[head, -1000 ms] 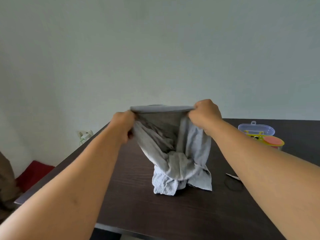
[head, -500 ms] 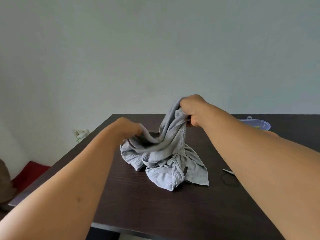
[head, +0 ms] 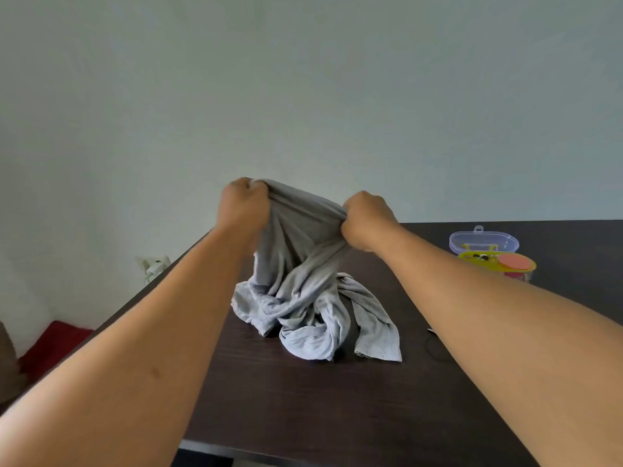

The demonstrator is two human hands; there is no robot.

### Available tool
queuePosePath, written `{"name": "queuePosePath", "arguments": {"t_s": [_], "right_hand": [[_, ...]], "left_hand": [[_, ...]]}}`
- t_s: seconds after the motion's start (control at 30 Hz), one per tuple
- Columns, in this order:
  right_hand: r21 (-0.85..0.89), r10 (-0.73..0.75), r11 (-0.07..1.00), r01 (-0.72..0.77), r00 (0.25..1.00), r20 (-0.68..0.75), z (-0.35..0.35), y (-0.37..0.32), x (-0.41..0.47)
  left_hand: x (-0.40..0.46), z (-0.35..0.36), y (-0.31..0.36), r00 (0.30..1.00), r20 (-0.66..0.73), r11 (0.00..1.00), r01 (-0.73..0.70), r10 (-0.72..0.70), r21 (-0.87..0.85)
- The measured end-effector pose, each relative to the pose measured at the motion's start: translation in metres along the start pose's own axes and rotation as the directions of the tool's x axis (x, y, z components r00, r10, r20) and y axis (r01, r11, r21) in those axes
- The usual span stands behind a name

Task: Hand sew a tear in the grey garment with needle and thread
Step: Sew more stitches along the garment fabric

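The grey garment [head: 303, 284] hangs bunched above the dark table [head: 303, 399], its lower folds resting on the wood. My left hand [head: 241, 207] grips its upper edge at the left, fingers closed in the cloth. My right hand [head: 364, 220] grips the same edge at the right, a little lower. The fabric is stretched between both fists. No tear is visible from here. A needle tip with dark thread [head: 431, 342] shows on the table just beside my right forearm.
A clear plastic sewing box [head: 483, 241] with a yellow insert and a pink disc [head: 514, 262] stands at the table's back right. A wall socket [head: 153, 266] sits left of the table. Red cloth [head: 50, 345] lies on the floor at left.
My left hand has risen from low on the table to the garment's top edge. The right hand has shifted right and down, and the cloth is now stretched between both hands.
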State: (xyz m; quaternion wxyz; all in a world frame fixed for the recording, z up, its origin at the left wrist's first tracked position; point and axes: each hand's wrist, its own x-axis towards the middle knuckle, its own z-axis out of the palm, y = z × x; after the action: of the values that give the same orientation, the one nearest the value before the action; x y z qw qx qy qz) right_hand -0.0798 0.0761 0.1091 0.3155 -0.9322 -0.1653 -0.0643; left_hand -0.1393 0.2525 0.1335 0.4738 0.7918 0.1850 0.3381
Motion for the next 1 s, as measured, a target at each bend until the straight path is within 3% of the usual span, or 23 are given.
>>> {"name": "queuePosePath", "arguments": {"t_s": [0.07, 0.13, 0.2, 0.27, 0.37, 0.43, 0.5, 0.57, 0.67, 0.73, 0.77, 0.83, 0.9, 0.97, 1.0], "right_hand": [[0.042, 0.073, 0.997, -0.072, 0.997, -0.023, 0.003, 0.006, 0.001], [0.252, 0.181, 0.953, -0.169, 0.983, -0.027, 0.001, 0.002, 0.008], [0.585, 0.263, 0.775, -0.238, 0.964, 0.043, -0.005, -0.015, 0.019], [0.718, 0.232, 0.674, -0.174, 0.973, 0.019, -0.015, -0.037, 0.026], [0.652, 0.052, 0.758, 0.015, 0.995, -0.084, -0.029, -0.068, 0.024], [0.563, -0.065, 0.822, 0.091, 0.996, -0.067, -0.033, -0.080, 0.018], [0.475, -0.130, 0.872, 0.121, 0.991, -0.013, -0.030, -0.083, 0.012], [0.450, -0.156, 0.883, 0.137, 0.988, 0.007, -0.024, -0.078, 0.007], [0.349, -0.187, 0.922, 0.166, 0.982, 0.029, -0.018, -0.059, 0.001], [0.344, -0.214, 0.928, 0.145, 0.962, 0.170, -0.017, -0.043, -0.007], [0.316, -0.204, 0.942, 0.117, 0.944, 0.260, -0.015, -0.036, -0.011], [0.093, -0.140, 0.989, 0.114, 0.923, 0.358, -0.003, -0.021, -0.017], [-0.015, -0.073, 0.997, 0.082, 0.950, 0.305, 0.014, -0.006, -0.017], [0.230, 0.019, 0.969, -0.085, 0.961, 0.275, 0.024, 0.005, -0.016], [0.401, 0.071, 0.898, -0.181, 0.959, 0.275, 0.023, 0.007, -0.015]], "left_hand": [[0.011, -0.016, 0.003, 0.993, -0.122, 0.999, -0.005, -0.001, -0.047], [0.016, -0.032, 0.007, 0.982, -0.190, 0.996, -0.002, -0.016, -0.093], [0.019, -0.042, 0.008, 0.979, -0.200, 0.993, 0.029, -0.052, -0.117], [0.014, -0.048, 0.008, 0.982, -0.166, 0.989, 0.072, -0.094, -0.131], [0.000, -0.046, 0.011, 0.995, -0.035, 0.987, 0.087, -0.092, -0.137], [-0.012, -0.039, 0.016, 0.987, 0.162, 0.980, 0.036, -0.004, -0.195], [-0.019, -0.030, 0.018, 0.911, 0.402, 0.975, -0.007, 0.098, -0.221], [-0.020, -0.022, 0.013, 0.853, 0.508, 0.989, -0.054, 0.119, -0.140], [-0.015, -0.013, 0.001, 0.880, 0.455, 0.968, -0.217, 0.137, 0.127], [-0.017, -0.007, -0.003, 0.917, 0.379, 0.960, -0.204, 0.120, 0.189], [-0.016, -0.006, -0.005, 0.938, 0.336, 0.976, -0.145, 0.083, 0.161], [-0.019, -0.004, -0.006, 0.962, 0.272, 0.999, -0.016, 0.002, 0.048], [-0.025, -0.001, -0.004, 0.964, 0.255, 0.991, 0.097, -0.070, -0.095], [-0.029, -0.003, -0.001, 0.961, 0.241, 0.942, 0.204, -0.139, -0.268], [-0.029, -0.005, -0.002, 0.956, 0.247, 0.913, 0.236, -0.157, -0.332]]}}
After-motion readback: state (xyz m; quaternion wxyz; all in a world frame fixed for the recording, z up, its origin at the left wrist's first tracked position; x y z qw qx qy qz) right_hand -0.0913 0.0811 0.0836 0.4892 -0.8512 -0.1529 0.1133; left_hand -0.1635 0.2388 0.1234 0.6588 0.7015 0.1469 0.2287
